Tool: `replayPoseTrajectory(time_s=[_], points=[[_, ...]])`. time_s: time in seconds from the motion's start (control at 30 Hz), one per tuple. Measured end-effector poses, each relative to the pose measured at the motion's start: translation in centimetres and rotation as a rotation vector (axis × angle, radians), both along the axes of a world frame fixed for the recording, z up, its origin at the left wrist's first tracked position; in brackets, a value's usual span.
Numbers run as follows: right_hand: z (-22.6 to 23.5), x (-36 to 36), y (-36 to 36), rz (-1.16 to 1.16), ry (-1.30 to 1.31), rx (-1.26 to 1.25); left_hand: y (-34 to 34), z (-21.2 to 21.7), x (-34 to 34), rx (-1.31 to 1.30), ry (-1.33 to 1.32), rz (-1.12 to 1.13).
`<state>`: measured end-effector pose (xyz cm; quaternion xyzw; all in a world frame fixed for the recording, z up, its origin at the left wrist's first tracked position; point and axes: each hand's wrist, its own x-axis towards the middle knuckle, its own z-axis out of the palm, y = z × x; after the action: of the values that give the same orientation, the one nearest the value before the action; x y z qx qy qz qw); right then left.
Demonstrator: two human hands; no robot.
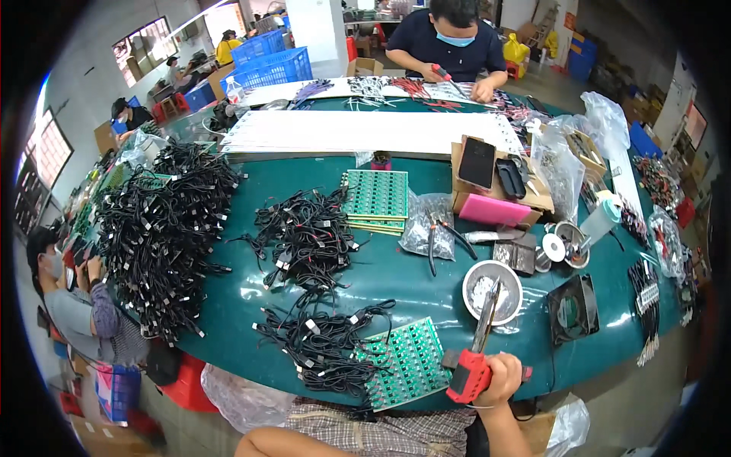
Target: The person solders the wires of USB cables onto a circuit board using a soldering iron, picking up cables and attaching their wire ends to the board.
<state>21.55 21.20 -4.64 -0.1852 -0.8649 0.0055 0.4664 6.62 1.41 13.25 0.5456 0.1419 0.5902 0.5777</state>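
My right hand [505, 378] was clenched around the red soldering gun [468, 375] at the near edge of the tabletop [396, 274], its metal tip [486, 311] pointing up over the bowl of white bits [491, 292]. Left hand not in view, only a bare forearm [304, 442] along the bottom; can't tell its fingers. The green circuit panel [407, 359] lay flat at the near edge, just left of the gun, wired black leads [324, 343] touching its left side. Best to keep the wrist steady and the tip clear of those leads. Around: a cable heap [164, 228] at the left edge, stacked green boards [375, 199] mid-tabletop, pliers [442, 236] on a plastic bag, a small fan [572, 308] to the right. The bowl crowded the tip most.
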Motion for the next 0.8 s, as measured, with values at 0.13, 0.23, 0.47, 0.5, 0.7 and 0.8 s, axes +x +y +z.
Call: replayPoseTrajectory(time_s=[0.13, 0.23, 0.47, 0.5, 0.7, 0.8], points=[[-0.1, -0.2, -0.1, 0.026, 0.018, -0.005, 1.0, 0.3, 0.6, -0.158, -0.148, 0.072], [-0.8, 0.5, 0.0, 0.011, -0.036, -0.038, 1.7, 0.0, 0.4, -0.269, -0.282, 0.099], [-0.5, 0.4, -0.1, 0.045, -0.019, -0.037, 6.2, 2.4, 0.2, 0.366, -0.398, 0.364], [-0.1, 0.5, -0.1, 0.053, -0.059, -0.038, 6.0, 2.5, 0.1, 0.359, -0.401, 0.357], [-0.7, 0.3, -0.4, 0.02, -0.077, -0.033, 4.7, 2.1, -1.4, 0.344, -0.465, 0.434], [-1.0, -0.1, -0.4, -0.008, -0.06, -0.013, 4.0, 1.4, -2.4, 0.336, -0.514, 0.471]])
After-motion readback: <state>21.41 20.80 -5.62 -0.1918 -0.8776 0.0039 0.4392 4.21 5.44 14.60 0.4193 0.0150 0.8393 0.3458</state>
